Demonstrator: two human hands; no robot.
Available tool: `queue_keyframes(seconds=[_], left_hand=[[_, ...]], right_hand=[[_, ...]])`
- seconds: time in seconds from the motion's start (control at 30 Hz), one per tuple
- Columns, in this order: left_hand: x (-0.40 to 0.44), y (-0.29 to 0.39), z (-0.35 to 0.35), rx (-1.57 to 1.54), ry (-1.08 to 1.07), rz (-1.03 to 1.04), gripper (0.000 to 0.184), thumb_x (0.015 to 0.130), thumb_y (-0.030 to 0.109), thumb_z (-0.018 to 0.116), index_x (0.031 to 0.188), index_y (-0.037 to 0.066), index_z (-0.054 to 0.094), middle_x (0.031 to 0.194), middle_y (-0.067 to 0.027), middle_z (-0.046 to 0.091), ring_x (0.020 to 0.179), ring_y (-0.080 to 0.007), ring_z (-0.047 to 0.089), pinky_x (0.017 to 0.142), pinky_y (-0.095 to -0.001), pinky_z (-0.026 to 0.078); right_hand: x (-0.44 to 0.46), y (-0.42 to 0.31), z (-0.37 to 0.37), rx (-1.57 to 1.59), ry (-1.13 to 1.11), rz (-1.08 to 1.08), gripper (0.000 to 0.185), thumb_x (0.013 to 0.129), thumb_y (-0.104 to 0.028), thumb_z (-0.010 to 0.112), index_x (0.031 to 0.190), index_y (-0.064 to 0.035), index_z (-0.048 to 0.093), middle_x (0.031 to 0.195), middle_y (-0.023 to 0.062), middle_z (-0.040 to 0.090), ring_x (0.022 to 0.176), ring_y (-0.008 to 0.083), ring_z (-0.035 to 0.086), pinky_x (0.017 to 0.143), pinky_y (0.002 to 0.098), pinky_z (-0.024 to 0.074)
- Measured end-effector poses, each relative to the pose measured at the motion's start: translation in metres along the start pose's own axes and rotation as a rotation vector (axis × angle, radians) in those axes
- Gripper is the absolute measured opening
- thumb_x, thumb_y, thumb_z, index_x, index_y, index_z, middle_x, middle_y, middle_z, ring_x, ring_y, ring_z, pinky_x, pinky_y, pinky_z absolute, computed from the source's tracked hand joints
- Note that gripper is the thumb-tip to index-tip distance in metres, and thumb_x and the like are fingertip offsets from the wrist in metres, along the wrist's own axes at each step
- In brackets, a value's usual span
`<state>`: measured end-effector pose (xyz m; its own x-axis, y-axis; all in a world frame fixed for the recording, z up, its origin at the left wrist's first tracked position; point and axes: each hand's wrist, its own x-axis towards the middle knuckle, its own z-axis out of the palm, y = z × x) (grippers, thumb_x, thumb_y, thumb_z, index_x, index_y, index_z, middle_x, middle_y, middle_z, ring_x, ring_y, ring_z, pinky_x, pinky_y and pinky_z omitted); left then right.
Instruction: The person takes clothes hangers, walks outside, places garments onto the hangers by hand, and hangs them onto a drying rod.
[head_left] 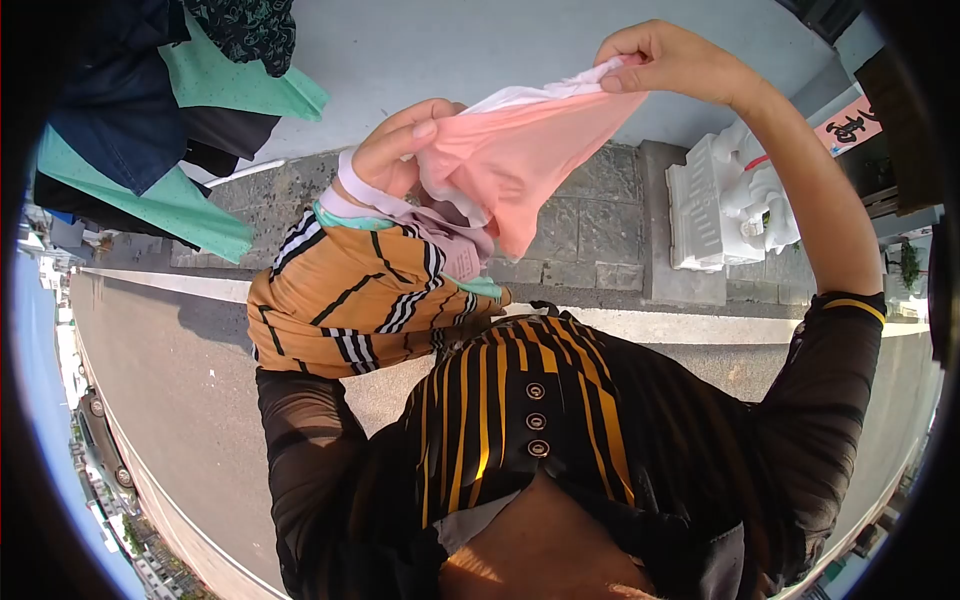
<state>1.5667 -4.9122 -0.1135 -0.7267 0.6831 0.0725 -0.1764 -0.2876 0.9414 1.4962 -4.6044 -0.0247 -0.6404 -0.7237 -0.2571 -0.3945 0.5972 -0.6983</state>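
Observation:
A pink garment with a white inner edge, which looks like underpants (550,145), is stretched between my two hands at chest height. My left hand (395,145) pinches its left end between thumb and fingers. My right hand (680,65) grips the upper right corner, arm raised and bent. Over my left forearm hangs a tan checked cloth (345,300) with black and white stripes. A lilac piece with a strap (465,245) loops near my left wrist, and a mint-green edge shows beneath it. Folds hide part of my left fingers.
Dark and mint-green clothes (215,225) hang at upper left. A white carved stone figure on a block (705,210) stands at right, near a pink sign with black characters (850,125). Grey paving (600,215) runs along the wall. A car (103,440) is on the road at far left.

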Motion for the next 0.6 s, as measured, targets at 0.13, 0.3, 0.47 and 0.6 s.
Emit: queue_keyframes(seconds=[0.13, 0.3, 0.47, 0.6], left_hand=[[-0.002, -0.002, 0.005, 0.062, 0.180, -0.035, 0.035, 0.081, 0.030, 0.053, 0.100, 0.000, 0.052, 0.105, -0.0094, 0.053, 0.099, -0.0183, 0.047, 0.083, -0.0304, 0.039], [0.001, -0.011, -0.015, 0.207, 0.187, 0.048, 0.020, 0.085, 0.023, 0.054, 0.093, 0.005, 0.055, 0.092, -0.0018, 0.057, 0.090, -0.0111, 0.051, 0.078, -0.0237, 0.039], [0.014, -0.003, 0.005, 0.331, 0.165, -0.024, 0.022, 0.083, 0.022, 0.059, 0.095, 0.004, 0.059, 0.086, -0.0003, 0.059, 0.081, -0.0087, 0.054, 0.074, -0.0215, 0.042], [0.001, 0.014, -0.021, 0.403, 0.168, -0.100, 0.028, 0.082, 0.024, 0.062, 0.099, 0.002, 0.059, 0.087, -0.0029, 0.061, 0.082, -0.0105, 0.056, 0.074, -0.0231, 0.044]], right_hand=[[-0.002, 0.012, -0.009, 0.183, 0.103, -0.170, 0.018, 0.078, -0.020, 0.060, 0.088, -0.0053, 0.056, 0.076, -0.0044, 0.050, 0.073, 0.0050, 0.044, 0.066, 0.0211, 0.0362], [-0.009, 0.047, 0.006, -0.153, -0.051, 0.043, 0.018, 0.076, -0.020, 0.059, 0.086, -0.0056, 0.055, 0.076, -0.0033, 0.051, 0.072, 0.0066, 0.044, 0.067, 0.0217, 0.0359], [0.049, -0.013, 0.084, 0.197, 0.075, -0.247, 0.023, 0.079, -0.026, 0.059, 0.086, -0.0040, 0.056, 0.074, -0.0014, 0.051, 0.072, 0.0073, 0.046, 0.066, 0.0225, 0.0370], [0.069, -0.034, 0.069, 0.342, 0.016, -0.156, 0.028, 0.082, -0.032, 0.059, 0.080, -0.0042, 0.058, 0.066, -0.0026, 0.048, 0.065, 0.0072, 0.045, 0.060, 0.0205, 0.0371]])
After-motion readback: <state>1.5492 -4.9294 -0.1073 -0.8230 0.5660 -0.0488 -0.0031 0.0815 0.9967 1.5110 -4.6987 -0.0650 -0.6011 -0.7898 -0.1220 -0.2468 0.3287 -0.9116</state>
